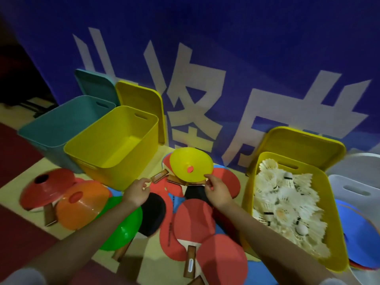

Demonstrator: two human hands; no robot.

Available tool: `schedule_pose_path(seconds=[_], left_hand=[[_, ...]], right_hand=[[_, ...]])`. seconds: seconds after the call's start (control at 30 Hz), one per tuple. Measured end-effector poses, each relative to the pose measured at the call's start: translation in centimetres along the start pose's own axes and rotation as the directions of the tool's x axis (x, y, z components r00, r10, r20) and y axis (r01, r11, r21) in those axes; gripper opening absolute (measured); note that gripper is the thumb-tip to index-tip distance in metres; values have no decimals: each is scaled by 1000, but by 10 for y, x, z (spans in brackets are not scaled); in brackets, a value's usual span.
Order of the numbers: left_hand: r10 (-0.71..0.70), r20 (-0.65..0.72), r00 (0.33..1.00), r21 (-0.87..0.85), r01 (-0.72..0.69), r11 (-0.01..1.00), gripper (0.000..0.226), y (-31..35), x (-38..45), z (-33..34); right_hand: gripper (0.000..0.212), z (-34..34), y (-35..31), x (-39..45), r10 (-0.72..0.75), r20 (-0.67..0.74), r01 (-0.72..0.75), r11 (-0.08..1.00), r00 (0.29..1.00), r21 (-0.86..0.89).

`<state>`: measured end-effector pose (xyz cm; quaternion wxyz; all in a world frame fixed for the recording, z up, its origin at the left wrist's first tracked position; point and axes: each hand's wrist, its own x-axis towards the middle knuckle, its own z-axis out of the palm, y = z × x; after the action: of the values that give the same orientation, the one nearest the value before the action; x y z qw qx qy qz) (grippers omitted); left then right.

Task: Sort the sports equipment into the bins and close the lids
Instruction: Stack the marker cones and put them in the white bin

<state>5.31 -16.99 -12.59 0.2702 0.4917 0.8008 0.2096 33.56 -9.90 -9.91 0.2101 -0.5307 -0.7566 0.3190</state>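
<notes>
Right hand (pixel 217 192) pinches yellow cone (pixel 191 165) rim, tilted, dome toward camera; left hand (pixel 136 191) loosely curled

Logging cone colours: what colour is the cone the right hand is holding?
Yellow cone, with an orange-red spot showing at its centre hole; the right hand pinches its rim. Head view.

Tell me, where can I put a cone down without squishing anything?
The empty yellow bin and the teal bin beside it both look bare inside. The other yellow bin brims with shuttlecocks. The floor between is crowded with paddles and cones.
</notes>
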Motion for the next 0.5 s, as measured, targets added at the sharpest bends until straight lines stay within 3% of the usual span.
schedule_pose_path(seconds=[0.13, 0.33, 0.5], left_hand=[[22, 30, 999, 156, -27, 987, 36, -46, 1, -6], [57, 147, 988, 454, -119, 883, 49, -91, 9, -9], [77, 261, 962, 568, -218, 794, 56, -107, 19, -4]], right_hand=[[50, 20, 2, 41, 263, -17, -262, 964, 965, 39], [59, 50, -1, 93, 558, -19, -542, 812, 829, 217], [56, 66, 3, 112, 644, -10, -644, 765, 765, 20]])
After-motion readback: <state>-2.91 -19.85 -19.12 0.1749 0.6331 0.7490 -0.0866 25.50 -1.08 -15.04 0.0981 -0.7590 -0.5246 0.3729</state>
